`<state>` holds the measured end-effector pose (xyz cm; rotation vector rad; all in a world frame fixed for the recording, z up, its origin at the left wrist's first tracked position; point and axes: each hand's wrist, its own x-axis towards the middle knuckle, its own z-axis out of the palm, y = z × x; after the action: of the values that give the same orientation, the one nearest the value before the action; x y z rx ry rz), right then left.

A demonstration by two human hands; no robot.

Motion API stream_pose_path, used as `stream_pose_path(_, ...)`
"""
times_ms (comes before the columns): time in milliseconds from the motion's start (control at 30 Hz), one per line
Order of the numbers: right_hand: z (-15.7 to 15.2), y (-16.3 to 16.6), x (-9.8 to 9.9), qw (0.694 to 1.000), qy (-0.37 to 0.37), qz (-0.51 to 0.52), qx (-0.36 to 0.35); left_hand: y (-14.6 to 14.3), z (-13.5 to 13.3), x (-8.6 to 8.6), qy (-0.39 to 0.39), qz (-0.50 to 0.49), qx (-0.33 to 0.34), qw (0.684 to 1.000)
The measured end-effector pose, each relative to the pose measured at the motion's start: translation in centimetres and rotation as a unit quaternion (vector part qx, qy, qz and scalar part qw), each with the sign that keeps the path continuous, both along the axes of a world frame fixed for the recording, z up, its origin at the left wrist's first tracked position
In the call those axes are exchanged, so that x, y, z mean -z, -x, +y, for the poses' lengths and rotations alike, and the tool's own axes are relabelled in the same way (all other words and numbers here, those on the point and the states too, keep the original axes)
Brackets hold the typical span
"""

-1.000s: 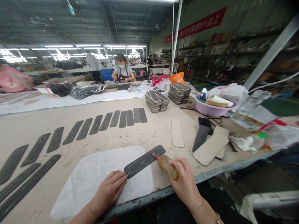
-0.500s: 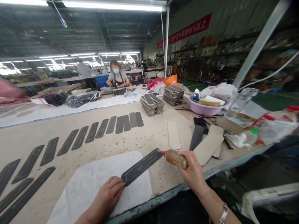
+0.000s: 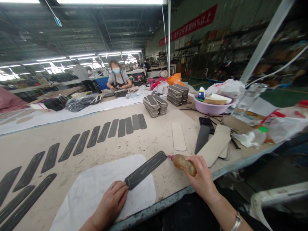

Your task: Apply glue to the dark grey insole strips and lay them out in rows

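Observation:
A long dark grey strip with rounded ends (image 3: pixel 146 170) lies slantwise, partly over a white sheet (image 3: pixel 96 189). Its near-left end is pinched in the fingers of my left hand (image 3: pixel 113 200). My right hand (image 3: pixel 201 178) is wrapped round a squeeze bottle (image 3: pixel 184 163) of amber-brown colour. The bottle's red nozzle (image 3: pixel 170 156) points left and meets the strip's far-right end at its edge. A glossy line runs along the strip's border, with wavy streaks in the middle.
Similar dark strips (image 3: pixel 68 147) lie in a row to the left. Two stacks of strips (image 3: pixel 155 106) stand behind. To the right are pale panels (image 3: pixel 214 146), a phone (image 3: pixel 205 123), a purple basin (image 3: pixel 213 108) and plastic bags (image 3: pixel 286 123). A person (image 3: pixel 117 77) works across the table.
The bottle in my right hand has shifted slightly right and down, its nozzle at the strip's end corner. My left hand stays on the strip. The view has tilted a little.

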<state>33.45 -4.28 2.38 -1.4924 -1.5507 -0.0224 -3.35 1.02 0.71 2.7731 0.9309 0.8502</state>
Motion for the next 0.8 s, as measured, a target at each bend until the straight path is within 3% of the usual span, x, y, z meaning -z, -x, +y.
stream_pose_path(400,-1.9,4.1,-0.8,0.99,0.05,0.085,-0.099,0.3,-0.2,0.5,-0.013,0.044,-0.016,0.999)
stream_pose_path(667,-0.6,0.1,0.4,0.998,-0.018,0.058,0.018,0.2,-0.4,0.4,0.008,0.045,-0.026,0.999)
stream_pose_path(800,-1.0,-0.8,0.6,0.996,-0.031,0.081,0.011,-0.1,-0.5,0.0,0.012,0.04,-0.029,0.999)
